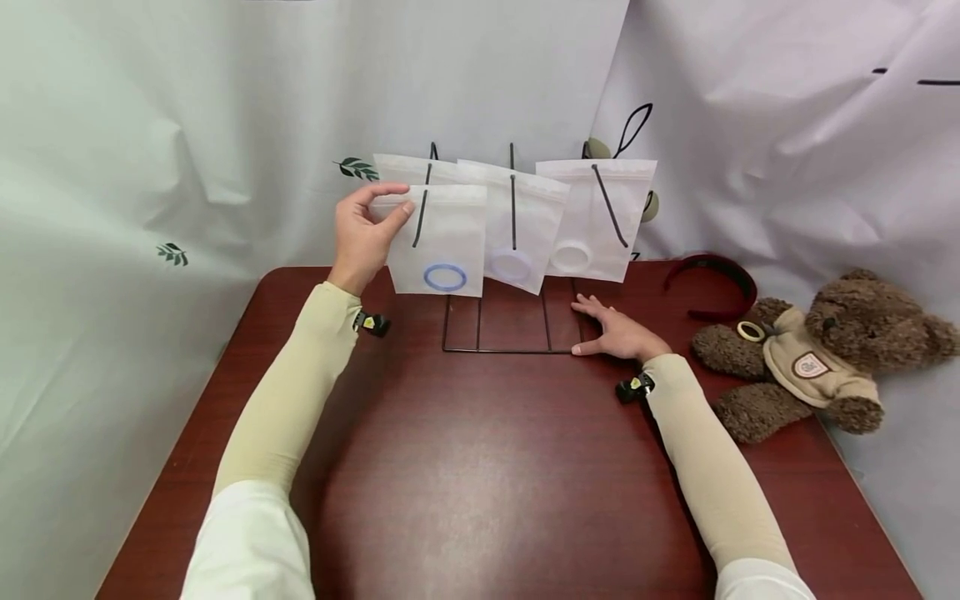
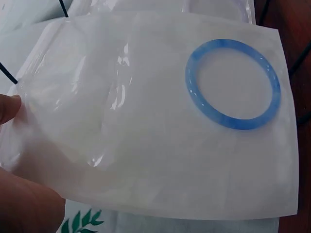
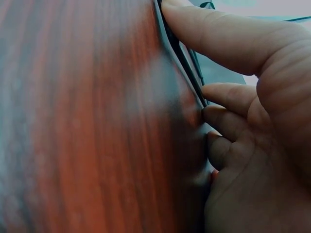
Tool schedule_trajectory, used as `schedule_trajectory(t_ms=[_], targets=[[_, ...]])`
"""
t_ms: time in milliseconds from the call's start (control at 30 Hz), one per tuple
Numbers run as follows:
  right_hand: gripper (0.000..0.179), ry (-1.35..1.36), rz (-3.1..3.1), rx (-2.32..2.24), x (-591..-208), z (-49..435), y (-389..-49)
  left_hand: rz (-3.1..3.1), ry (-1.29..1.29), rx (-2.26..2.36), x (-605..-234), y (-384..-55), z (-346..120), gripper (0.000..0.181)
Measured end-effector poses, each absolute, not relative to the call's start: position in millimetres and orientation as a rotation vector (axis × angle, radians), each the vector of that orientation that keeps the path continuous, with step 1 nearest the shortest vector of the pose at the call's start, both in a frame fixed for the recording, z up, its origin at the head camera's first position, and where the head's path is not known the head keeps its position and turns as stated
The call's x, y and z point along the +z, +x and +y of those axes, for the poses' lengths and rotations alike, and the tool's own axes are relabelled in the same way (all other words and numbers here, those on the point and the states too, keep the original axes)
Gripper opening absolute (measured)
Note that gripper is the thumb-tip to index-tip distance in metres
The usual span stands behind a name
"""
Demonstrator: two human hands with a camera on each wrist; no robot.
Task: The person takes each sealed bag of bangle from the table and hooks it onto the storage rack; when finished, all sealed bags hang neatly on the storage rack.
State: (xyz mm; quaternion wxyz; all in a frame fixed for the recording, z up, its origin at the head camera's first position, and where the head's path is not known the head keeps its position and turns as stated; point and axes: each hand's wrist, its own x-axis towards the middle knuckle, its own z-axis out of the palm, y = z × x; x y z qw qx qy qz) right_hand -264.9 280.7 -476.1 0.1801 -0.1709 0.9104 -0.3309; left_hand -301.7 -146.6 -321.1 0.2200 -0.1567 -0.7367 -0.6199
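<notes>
A black wire display rack with hooks stands on the table. My left hand pinches the top left corner of a clear zip bag hanging on the left hook. A marbled blue bangle lies low inside this bag. Another bag shows behind it. The middle hook carries a bag with a pale lilac bangle, and the right hook one with a whitish bangle. My right hand rests at the base's right front corner, fingers spread, thumb tip on the wire.
A brown teddy bear in a beige shirt lies at the right, a yellowish ring near its arm. Behind it sits a dark red headband. Pale cloth hangs behind the table. A black loop sticks up behind the right bag.
</notes>
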Motion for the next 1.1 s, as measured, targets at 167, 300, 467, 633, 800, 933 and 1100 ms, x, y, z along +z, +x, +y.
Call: schedule_trajectory(t_ms=[167,300,467,633,800,933,1100], targets=[[0.101,-0.477,2.569,-0.941,-476.4,280.6,-264.6,-2.008,-0.424,-1.758,-312.6,-302.8,-140.7,0.023],[0.101,-0.48,2.568,-0.939,-477.7,279.4,-266.1,-1.966,-0.411,-1.776,-309.6,-306.3,-138.4,0.021],[0.101,-0.489,2.569,-0.937,-477.3,278.3,-266.7,-1.943,-0.409,-1.78,-320.1,-323.3,-142.9,0.022],[0.101,-0.485,2.566,-0.929,-476.5,276.8,-267.7,-1.905,-0.432,-1.806,-326.2,-329.7,-148.2,0.023],[0.101,-0.487,2.569,-0.927,-477.0,275.9,-269.6,-1.846,-0.481,-1.831,-326.6,-329.1,-150.0,0.024],[0.1,-0.482,2.564,-0.928,-476.4,274.9,-268.7,-1.863,-0.485,-1.791,-322.9,-315.3,-150.1,0.025],[0.096,-0.485,2.601,-0.878,-474.4,276.1,-265.0,-1.97,-0.446,-1.691,-321.8,-297.1,-151.4,0.028]])
